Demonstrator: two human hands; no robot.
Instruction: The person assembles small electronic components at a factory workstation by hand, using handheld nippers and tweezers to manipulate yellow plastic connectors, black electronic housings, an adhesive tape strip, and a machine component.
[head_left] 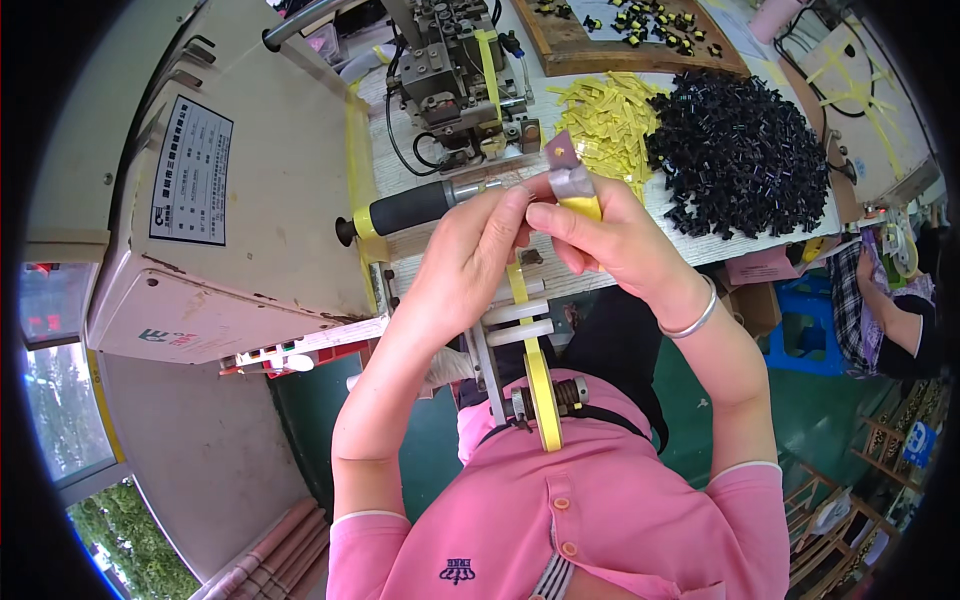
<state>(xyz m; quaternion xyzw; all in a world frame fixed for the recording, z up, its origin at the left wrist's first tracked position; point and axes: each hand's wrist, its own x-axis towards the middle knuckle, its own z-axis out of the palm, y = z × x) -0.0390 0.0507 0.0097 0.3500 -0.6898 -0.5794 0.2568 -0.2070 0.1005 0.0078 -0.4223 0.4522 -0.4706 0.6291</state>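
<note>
Both hands raised above desk [700, 240] edge. Right hand [610, 235] fingers pinched on small grey cutter [568, 175]; left hand [470, 265] fingers closed on yellow tape [530, 330] just beside it. Black parts [740, 150] heaped on desk, well apart.

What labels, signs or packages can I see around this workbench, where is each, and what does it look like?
Rectangular white label plate with dark border: on the beige machine housing, left.
Small red and dark marking: on the housing's lower front edge.
Blue sign with white mark: far right, lower edge.
</note>
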